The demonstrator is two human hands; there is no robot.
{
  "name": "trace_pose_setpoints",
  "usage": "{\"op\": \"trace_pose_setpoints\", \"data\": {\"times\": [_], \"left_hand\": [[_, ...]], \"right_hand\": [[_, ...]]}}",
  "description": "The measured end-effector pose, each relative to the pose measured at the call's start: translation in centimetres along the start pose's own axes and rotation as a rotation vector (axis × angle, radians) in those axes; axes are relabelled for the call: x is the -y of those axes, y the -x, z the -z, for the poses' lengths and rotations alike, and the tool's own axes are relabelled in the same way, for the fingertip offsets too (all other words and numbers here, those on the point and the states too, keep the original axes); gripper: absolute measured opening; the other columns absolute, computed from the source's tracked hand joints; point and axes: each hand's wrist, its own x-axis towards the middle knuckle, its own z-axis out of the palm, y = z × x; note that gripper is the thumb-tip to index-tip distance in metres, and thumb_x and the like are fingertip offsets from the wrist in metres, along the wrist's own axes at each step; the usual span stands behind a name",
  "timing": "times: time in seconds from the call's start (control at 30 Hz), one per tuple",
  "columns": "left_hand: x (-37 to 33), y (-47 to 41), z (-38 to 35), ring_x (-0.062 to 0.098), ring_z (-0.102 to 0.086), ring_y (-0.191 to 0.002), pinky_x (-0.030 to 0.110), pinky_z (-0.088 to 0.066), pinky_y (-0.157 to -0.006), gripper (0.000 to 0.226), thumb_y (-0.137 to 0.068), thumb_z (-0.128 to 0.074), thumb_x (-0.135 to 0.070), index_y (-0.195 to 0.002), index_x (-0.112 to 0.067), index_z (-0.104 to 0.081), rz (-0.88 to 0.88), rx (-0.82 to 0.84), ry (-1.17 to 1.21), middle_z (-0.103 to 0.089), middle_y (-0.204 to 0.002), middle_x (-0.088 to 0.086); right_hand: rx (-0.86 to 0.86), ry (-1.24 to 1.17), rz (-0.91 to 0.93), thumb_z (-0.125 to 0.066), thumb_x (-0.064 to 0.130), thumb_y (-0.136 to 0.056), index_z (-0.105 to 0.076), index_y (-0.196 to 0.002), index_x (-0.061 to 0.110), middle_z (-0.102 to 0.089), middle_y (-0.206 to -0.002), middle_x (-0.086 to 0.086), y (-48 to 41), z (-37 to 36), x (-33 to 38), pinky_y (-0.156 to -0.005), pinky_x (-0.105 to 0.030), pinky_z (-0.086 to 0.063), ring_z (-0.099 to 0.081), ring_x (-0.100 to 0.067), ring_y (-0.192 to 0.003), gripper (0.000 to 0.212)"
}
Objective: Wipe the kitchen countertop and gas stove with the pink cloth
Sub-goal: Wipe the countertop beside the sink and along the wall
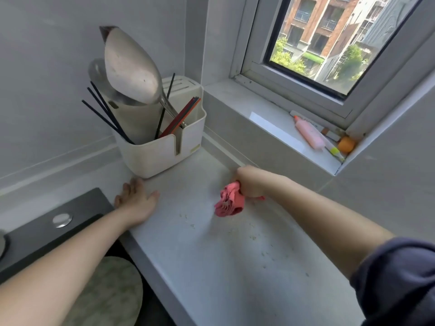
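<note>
My right hand grips the bunched pink cloth near the back of the pale countertop, with the cloth's loose end touching the surface. Small green crumbs lie scattered on the countertop in front of and to the right of the cloth. My left hand rests flat on the countertop with fingers spread, just in front of the utensil holder. The black gas stove sits at the left, a silver knob showing on it.
A cream utensil holder with chopsticks, a ladle and a large spatula stands at the back corner. On the window sill lie a pink tube and an orange ball. A round mat lies below the counter edge.
</note>
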Motion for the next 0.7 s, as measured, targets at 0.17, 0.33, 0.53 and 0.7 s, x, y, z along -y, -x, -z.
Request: {"op": "trace_pose_setpoints", "data": {"times": [0.17,0.33,0.53,0.7], "left_hand": [[2.3,1.6,2.7,0.023,-0.011,-0.148,0.028,-0.012,-0.117,0.056,-0.103,-0.026,-0.017,-0.154,-0.014,-0.004,-0.159,0.054,-0.031,-0.004,-0.161,0.009],[1.8,1.6,2.9,0.018,0.004,-0.149,0.027,-0.005,-0.118,0.069,-0.092,-0.032,0.004,-0.154,-0.010,-0.004,-0.190,0.065,-0.219,0.009,-0.161,0.006],[2.7,1.7,3.7,0.017,0.001,-0.149,0.025,-0.006,-0.117,0.070,-0.092,-0.031,0.004,-0.154,-0.012,-0.004,-0.208,0.094,-0.280,0.008,-0.161,0.004],[3.5,0.9,5.0,0.017,-0.014,-0.147,0.025,-0.011,-0.117,0.069,-0.092,-0.038,0.000,-0.154,-0.020,-0.014,-0.235,0.085,-0.286,-0.006,-0.161,0.001]], "right_hand": [[-0.385,-0.421,0.220,-0.061,0.005,-0.084,-0.069,-0.115,0.019,-0.065,-0.120,-0.005,-2.1,-1.9,6.6,-0.094,-0.026,-0.043,-0.058,-0.022,-0.113,0.035],[-0.229,-0.058,0.232,-0.055,0.010,-0.090,-0.062,-0.126,0.023,-0.060,-0.125,-0.003,-3.1,-3.0,8.3,-0.093,-0.028,-0.044,-0.055,-0.023,-0.115,0.038],[-0.019,0.072,0.117,-0.049,-0.001,-0.085,-0.064,-0.085,0.008,-0.061,-0.080,-0.008,0.0,0.0,6.9,-0.064,-0.028,-0.040,-0.055,-0.029,-0.078,0.017],[-0.283,-0.287,0.138,-0.054,0.011,-0.092,-0.067,-0.118,0.023,-0.067,-0.114,-0.004,-3.2,-0.3,11.6,-0.091,-0.035,-0.049,-0.061,-0.024,-0.106,0.032]]}}
